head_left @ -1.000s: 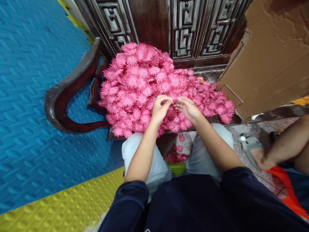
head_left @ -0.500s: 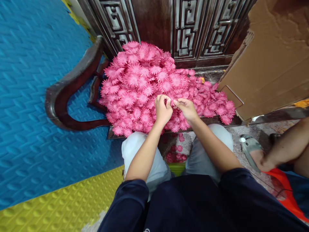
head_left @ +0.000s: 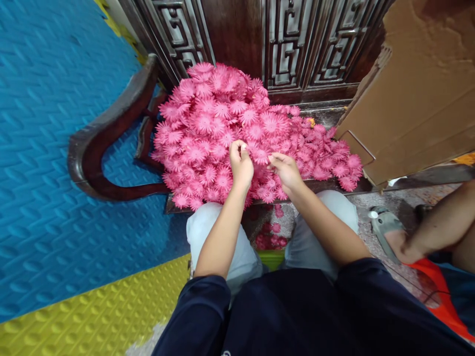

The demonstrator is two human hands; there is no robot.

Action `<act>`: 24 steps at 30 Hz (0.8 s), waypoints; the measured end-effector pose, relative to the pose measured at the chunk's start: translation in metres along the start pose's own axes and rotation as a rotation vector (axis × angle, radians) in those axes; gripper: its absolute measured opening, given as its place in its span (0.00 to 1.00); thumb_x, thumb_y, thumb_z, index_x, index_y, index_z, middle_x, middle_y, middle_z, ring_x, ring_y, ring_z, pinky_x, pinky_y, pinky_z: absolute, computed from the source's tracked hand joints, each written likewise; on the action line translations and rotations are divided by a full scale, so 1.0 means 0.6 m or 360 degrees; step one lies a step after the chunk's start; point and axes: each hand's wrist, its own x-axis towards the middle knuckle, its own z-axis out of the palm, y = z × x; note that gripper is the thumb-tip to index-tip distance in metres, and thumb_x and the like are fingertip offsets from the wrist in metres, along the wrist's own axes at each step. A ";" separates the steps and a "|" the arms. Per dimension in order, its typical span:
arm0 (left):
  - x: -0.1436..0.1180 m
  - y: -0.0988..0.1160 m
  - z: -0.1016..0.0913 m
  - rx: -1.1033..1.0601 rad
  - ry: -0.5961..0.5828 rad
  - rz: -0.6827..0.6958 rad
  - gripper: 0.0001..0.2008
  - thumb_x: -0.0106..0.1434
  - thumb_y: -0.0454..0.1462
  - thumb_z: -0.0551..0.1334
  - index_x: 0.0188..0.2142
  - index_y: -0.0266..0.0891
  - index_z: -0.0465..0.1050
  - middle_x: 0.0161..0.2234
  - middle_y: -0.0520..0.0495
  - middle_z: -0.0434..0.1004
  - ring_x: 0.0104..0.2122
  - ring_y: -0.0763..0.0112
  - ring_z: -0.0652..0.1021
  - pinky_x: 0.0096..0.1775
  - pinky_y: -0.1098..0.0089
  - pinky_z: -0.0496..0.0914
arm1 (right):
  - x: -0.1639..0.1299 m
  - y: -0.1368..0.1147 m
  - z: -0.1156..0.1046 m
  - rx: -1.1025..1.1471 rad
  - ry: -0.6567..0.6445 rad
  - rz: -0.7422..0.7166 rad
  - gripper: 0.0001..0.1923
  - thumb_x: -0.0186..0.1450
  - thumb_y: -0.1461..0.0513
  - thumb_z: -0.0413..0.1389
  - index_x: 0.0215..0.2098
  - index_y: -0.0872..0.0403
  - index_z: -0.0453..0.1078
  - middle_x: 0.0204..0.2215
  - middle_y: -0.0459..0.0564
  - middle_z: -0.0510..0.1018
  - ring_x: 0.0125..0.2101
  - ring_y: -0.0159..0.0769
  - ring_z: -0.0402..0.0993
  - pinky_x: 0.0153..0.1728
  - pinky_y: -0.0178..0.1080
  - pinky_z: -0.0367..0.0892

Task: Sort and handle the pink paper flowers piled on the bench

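No readable text, label, brand or number shows anywhere; a small white mark on the dark shirt (head_left: 297, 316), below both hands at the bottom edge, cannot be made out.

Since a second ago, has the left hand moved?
Yes. The left hand has shifted left and slightly up over the pink flowers, toward the wooden armrest, away from the right hand.

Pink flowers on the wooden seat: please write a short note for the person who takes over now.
Left hand: fingers pinched over the flower pile; whether it holds a flower is unclear.
Right hand: fingers bent, resting on the pile, grip unclear.
Flowers: heaped on the wooden seat; a few fallen flowers lie on the floor between the knees.
Done: no sorted flowers are visible.
Left: the whole pile.
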 end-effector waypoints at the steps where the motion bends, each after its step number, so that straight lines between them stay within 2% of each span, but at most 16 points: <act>1: 0.001 0.002 0.000 0.0002 0.0013 0.0023 0.08 0.65 0.30 0.50 0.29 0.41 0.58 0.29 0.51 0.63 0.34 0.73 0.68 0.41 0.73 0.65 | -0.003 -0.001 0.002 -0.0042 -0.0016 -0.0047 0.08 0.49 0.59 0.62 0.25 0.52 0.69 0.19 0.38 0.69 0.21 0.25 0.63 0.31 0.34 0.63; 4: 0.020 0.005 -0.009 -0.0057 0.0115 -0.0028 0.09 0.65 0.30 0.50 0.28 0.41 0.57 0.28 0.51 0.63 0.33 0.73 0.69 0.40 0.73 0.65 | -0.006 -0.007 -0.005 -0.0268 -0.0067 -0.0323 0.05 0.51 0.59 0.60 0.23 0.52 0.69 0.20 0.40 0.71 0.24 0.28 0.65 0.32 0.35 0.63; 7: 0.062 0.004 -0.048 -0.0141 0.0407 -0.0240 0.12 0.67 0.31 0.43 0.27 0.41 0.54 0.26 0.51 0.61 0.29 0.74 0.68 0.37 0.72 0.65 | 0.007 -0.023 -0.037 -0.0444 0.0097 -0.0581 0.04 0.52 0.60 0.60 0.23 0.52 0.69 0.22 0.42 0.72 0.26 0.30 0.67 0.33 0.36 0.63; 9: 0.090 0.005 -0.085 -0.0072 0.0680 -0.0194 0.12 0.66 0.30 0.43 0.27 0.41 0.54 0.26 0.51 0.61 0.30 0.73 0.68 0.39 0.70 0.65 | 0.022 -0.036 -0.064 -0.0382 0.0204 -0.0487 0.05 0.52 0.61 0.60 0.22 0.52 0.69 0.21 0.41 0.71 0.24 0.29 0.66 0.31 0.35 0.63; 10: 0.099 0.005 -0.102 0.0059 0.0763 -0.0037 0.10 0.66 0.30 0.46 0.28 0.40 0.57 0.29 0.50 0.64 0.33 0.72 0.69 0.43 0.69 0.65 | 0.030 -0.041 -0.076 -0.0311 0.0207 -0.0375 0.05 0.52 0.61 0.61 0.22 0.53 0.69 0.20 0.41 0.70 0.23 0.28 0.66 0.30 0.34 0.62; 11: 0.104 0.005 -0.116 0.0219 0.0758 0.0104 0.07 0.65 0.32 0.51 0.30 0.40 0.61 0.33 0.48 0.66 0.37 0.70 0.70 0.47 0.66 0.64 | 0.036 -0.046 -0.084 -0.0232 0.0205 -0.0257 0.05 0.51 0.60 0.61 0.23 0.53 0.69 0.20 0.40 0.70 0.22 0.27 0.66 0.28 0.33 0.62; 13: 0.100 0.004 -0.128 0.0485 0.0593 0.0220 0.03 0.62 0.36 0.57 0.31 0.39 0.66 0.36 0.46 0.68 0.43 0.63 0.69 0.53 0.60 0.61 | 0.042 -0.049 -0.089 -0.0106 0.0177 -0.0050 0.08 0.50 0.59 0.63 0.26 0.52 0.70 0.21 0.39 0.71 0.21 0.25 0.66 0.25 0.32 0.60; 15: 0.087 0.000 -0.121 0.0652 0.0358 0.0219 0.04 0.58 0.38 0.62 0.31 0.40 0.70 0.38 0.44 0.69 0.47 0.57 0.68 0.56 0.54 0.57 | 0.040 -0.046 -0.083 -0.0029 0.0098 0.0091 0.12 0.48 0.58 0.65 0.28 0.51 0.70 0.22 0.38 0.72 0.21 0.24 0.67 0.24 0.31 0.60; 17: 0.073 -0.006 -0.106 0.0710 0.0202 0.0204 0.05 0.56 0.39 0.65 0.32 0.42 0.71 0.38 0.43 0.71 0.49 0.54 0.67 0.57 0.51 0.54 | 0.033 -0.040 -0.071 0.0033 -0.0010 0.0179 0.13 0.47 0.59 0.66 0.28 0.52 0.69 0.21 0.38 0.72 0.21 0.24 0.67 0.25 0.31 0.61; 20: 0.060 -0.008 -0.087 0.0711 0.0159 0.0208 0.07 0.56 0.41 0.65 0.34 0.43 0.73 0.38 0.44 0.73 0.47 0.55 0.68 0.56 0.50 0.56 | 0.024 -0.033 -0.059 0.0131 -0.0102 0.0260 0.11 0.49 0.60 0.66 0.27 0.52 0.70 0.20 0.39 0.72 0.21 0.25 0.68 0.26 0.31 0.63; 24: 0.041 0.013 -0.073 0.0737 0.0173 0.0272 0.05 0.58 0.41 0.62 0.33 0.43 0.75 0.37 0.45 0.73 0.44 0.57 0.70 0.53 0.54 0.58 | 0.022 -0.030 -0.058 0.0166 -0.0172 0.0291 0.11 0.50 0.61 0.66 0.27 0.52 0.69 0.23 0.40 0.75 0.23 0.24 0.70 0.26 0.30 0.64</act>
